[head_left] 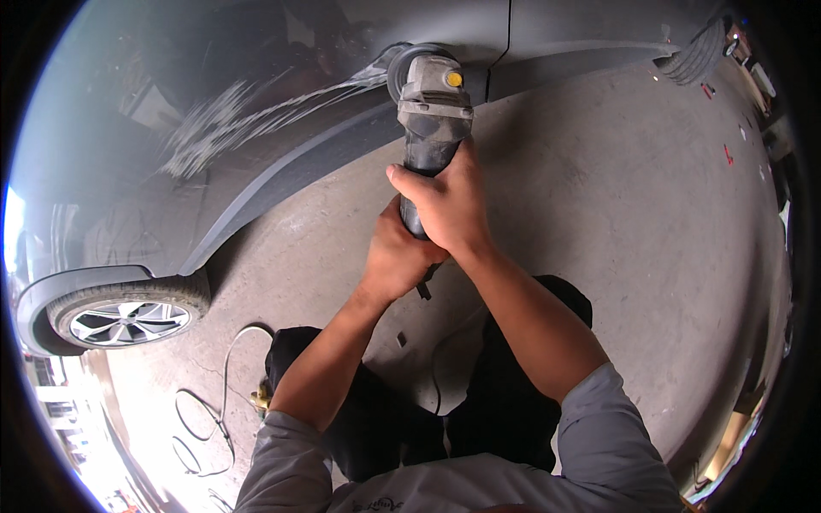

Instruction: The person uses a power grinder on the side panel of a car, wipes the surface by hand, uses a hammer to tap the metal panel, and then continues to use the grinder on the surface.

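While both hands grasp its dark body, a grinder (434,96) points away from the person, at the lower side of a gray car (299,60), just left of a door seam (510,34). Its round disc (395,75) sits at the right end of a pale scraped patch (218,124) (whether disc and panel actually touch, I cannot tell). A yellow button (454,79) shows on the dusty metal head. The right hand (449,205) wraps the body nearer that head, its thumb lying across the top; the left hand (395,255) is closed around the rear end, just behind and touching the right.

Below the panel, dark trim (282,167) curves down to a wheel (128,323) with a silver and black rim, at the left. Another tire (697,56) shows at the upper right. Beneath everything lies a gray floor (616,171), where a pale hose (226,368) loops beside the person's dark trousers (513,410).
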Available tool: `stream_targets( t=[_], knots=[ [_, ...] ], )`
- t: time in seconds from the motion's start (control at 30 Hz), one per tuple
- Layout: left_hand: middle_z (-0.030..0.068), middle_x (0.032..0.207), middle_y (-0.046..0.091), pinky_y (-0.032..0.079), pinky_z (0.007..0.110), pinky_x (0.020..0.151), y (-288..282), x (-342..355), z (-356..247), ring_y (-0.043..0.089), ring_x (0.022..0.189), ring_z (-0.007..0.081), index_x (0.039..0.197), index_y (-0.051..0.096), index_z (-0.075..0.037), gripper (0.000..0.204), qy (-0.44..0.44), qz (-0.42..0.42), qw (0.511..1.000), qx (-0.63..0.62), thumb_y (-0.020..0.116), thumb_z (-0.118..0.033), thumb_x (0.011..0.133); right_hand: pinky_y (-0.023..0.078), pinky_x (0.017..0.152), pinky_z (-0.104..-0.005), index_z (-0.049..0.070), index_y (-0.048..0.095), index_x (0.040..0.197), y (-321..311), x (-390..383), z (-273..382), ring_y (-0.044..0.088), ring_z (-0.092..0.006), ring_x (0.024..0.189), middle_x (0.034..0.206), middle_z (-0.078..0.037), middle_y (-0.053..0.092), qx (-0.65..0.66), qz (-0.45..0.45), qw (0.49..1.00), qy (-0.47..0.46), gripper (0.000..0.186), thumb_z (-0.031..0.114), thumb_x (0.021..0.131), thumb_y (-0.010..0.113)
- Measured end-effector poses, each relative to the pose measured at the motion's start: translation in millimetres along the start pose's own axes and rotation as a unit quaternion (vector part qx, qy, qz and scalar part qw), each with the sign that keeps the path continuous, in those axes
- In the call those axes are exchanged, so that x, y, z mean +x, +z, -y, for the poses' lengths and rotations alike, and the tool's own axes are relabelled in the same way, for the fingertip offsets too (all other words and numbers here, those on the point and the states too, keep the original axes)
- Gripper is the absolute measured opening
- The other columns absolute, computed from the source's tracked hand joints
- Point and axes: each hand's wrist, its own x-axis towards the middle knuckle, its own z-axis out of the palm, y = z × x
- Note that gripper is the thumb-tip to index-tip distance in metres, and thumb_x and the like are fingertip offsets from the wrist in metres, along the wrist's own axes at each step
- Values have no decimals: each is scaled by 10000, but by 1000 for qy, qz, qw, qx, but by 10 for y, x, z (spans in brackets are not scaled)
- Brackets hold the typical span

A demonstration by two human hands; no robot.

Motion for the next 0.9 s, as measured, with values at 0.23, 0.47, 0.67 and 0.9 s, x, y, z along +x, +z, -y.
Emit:
stream_targets(
  t=[0.23,0.47,0.67,0.9],
  knots=[
    [99,979,737,578,359,830,8,80,70,706,884,208,1217,607,30,623,-18,27,999,-4,869,-69,660,568,860,-469,-78,517,1202,-29,12,-69,721,-355,961,1074,-241,694,-20,-19,1000,4,593,200,819,875],
    [80,983,731,578,347,810,40,103,73,698,870,186,1202,609,27,622,-2,34,999,-14,875,-62,646,559,878,-459,-63,524,1222,-24,2,-98,716,-359,975,1073,-237,695,4,-46,999,-20,595,193,816,877],
    [85,971,724,579,358,778,46,115,22,696,854,185,1180,606,32,597,1,25,1000,1,864,-55,648,538,933,-438,-56,526,1271,-33,21,-99,666,-292,1018,1130,-190,663,103,-36,994,-4,593,154,828,859],
    [88,949,721,578,354,738,79,152,9,695,823,189,1183,602,28,596,-2,34,999,-26,856,-41,648,511,962,-345,-28,577,1337,-76,62,-151,616,-168,1050,1187,-76,642,-9,-31,998,-61,535,30,863,817]
  ],
)
